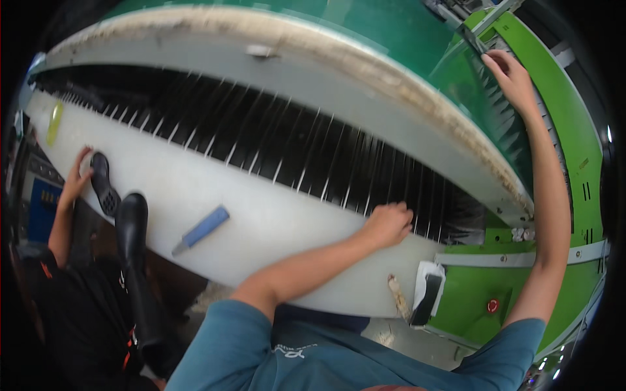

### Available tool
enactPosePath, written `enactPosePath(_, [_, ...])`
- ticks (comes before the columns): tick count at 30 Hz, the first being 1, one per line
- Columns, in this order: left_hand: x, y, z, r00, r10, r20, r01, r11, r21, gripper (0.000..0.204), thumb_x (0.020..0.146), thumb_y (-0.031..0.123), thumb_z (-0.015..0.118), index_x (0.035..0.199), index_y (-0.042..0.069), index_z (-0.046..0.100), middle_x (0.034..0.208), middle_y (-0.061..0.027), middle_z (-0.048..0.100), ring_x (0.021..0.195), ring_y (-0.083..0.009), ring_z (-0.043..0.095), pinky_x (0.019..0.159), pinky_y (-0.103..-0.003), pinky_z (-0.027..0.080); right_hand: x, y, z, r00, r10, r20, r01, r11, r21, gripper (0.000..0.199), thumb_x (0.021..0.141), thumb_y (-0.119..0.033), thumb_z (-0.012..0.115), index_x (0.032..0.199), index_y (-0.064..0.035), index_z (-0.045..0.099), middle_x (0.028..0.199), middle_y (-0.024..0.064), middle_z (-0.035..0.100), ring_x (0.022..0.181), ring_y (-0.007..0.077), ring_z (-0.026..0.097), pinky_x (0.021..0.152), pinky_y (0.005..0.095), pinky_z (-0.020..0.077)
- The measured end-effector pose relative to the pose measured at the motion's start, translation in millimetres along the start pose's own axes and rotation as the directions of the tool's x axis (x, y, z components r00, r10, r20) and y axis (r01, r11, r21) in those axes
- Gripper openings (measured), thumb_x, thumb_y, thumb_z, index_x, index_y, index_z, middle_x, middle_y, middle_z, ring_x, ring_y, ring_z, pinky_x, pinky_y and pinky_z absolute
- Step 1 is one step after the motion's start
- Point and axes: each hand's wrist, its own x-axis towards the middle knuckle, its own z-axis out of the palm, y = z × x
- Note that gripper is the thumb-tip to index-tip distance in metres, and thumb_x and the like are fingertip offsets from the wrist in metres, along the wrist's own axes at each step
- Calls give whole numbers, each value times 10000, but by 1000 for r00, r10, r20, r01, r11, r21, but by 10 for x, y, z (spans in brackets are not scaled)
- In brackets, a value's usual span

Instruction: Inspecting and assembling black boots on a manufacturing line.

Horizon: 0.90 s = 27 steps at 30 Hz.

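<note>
My left hand (389, 223) rests at the far edge of the white worktop (261, 228), its fingers curled down beside the black strips (313, 146). What is inside the fingers is hidden. The strips lie in a row with pale gaps between them, in the trough behind the worktop. Farther off, at the right, my right arm is stretched out. There my right hand (512, 77) pinches the end of a thin dark strip (472, 40) above the green belt (398, 32).
A blue-handled tool (203, 229) and a yellow object (54, 124) lie on the worktop. At left, another person's hand (77, 174) is beside a black sole (102, 182) and a black boot (132, 225). A red button (492, 305) sits on the green machine (469, 280).
</note>
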Motion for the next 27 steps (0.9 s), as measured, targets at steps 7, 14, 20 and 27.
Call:
enactPosePath(7, [-25, 49, 23, 1000, -22, 19, 24, 992, -125, 168, 964, 227, 773, 1017, 75, 725, 1077, -135, 680, 1018, -377, 741, 846, -513, 613, 1372, 485, 676, 999, 14, 48, 2, 951, -308, 432, 1048, -420, 760, 1324, -88, 749, 1192, 123, 770, 1124, 326, 750, 947, 442, 594])
enactPosePath(14, [-14, -18, -20, 992, -107, 64, 116, 978, -171, 164, 987, 238, 764, 1046, 85, 752, 1130, -129, 748, 949, -391, 765, 820, -530, 624, 1998, 666, 1187, 978, -123, 169, 202, 771, -604, 375, 1032, -265, 723, 1394, -169, 729, 1263, 93, 748, 1242, 333, 709, 1004, 494, 608])
enactPosePath(20, [9, 16, -58, 993, -117, -9, 114, 978, -177, 185, 988, 243, 797, 1102, 98, 787, 1062, -136, 767, 903, -360, 770, 802, -496, 626, 1653, 525, 1036, 899, -436, 29, 365, 714, -598, 190, 935, -180, 692, 1087, -74, 732, 1008, 115, 749, 1052, 347, 733, 871, 498, 629])
enactPosePath(27, [126, 104, -249, 898, -59, -436, 41, 998, -52, 678, 904, 277, 910, 1448, 31, 591, 1274, -175, 662, 877, -305, 743, 722, -402, 627, 286, -1529, -105, 767, -600, -227, 500, 781, -375, 172, 803, -223, 695, 833, -55, 675, 821, 116, 700, 840, 364, 723, 755, 499, 609])
